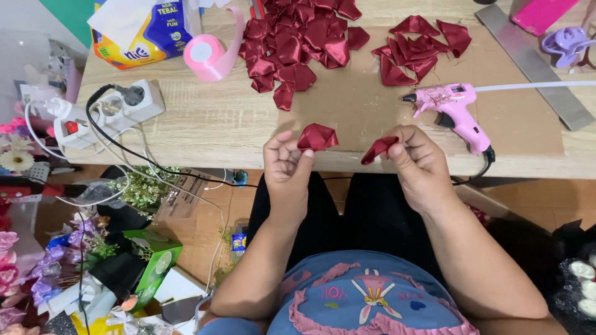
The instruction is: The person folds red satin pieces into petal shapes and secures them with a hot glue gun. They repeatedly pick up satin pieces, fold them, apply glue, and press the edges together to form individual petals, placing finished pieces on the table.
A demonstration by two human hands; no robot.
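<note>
green open box (pixel 152 263) on the floor at lower left, contents too unclear to tell. yellow and blue tissue pack (pixel 146 28) at the far left corner of the surface (pixel 230 127), white tissue sticking out the top. pink ribbon roll (pixel 208 56) just beside it, white power strip (pixel 112 111) near the left edge. left hand (pixel 285 164) at the near edge, fingers pinched on a dark red folded satin petal (pixel 318 136). right hand (pixel 419 164) closed on a second red petal (pixel 377 149). petal piles (pixel 298 37) at the far edge. pink glue gun (pixel 453 108) lying right of the hands, on a brown cardboard sheet (pixel 360 93).
</note>
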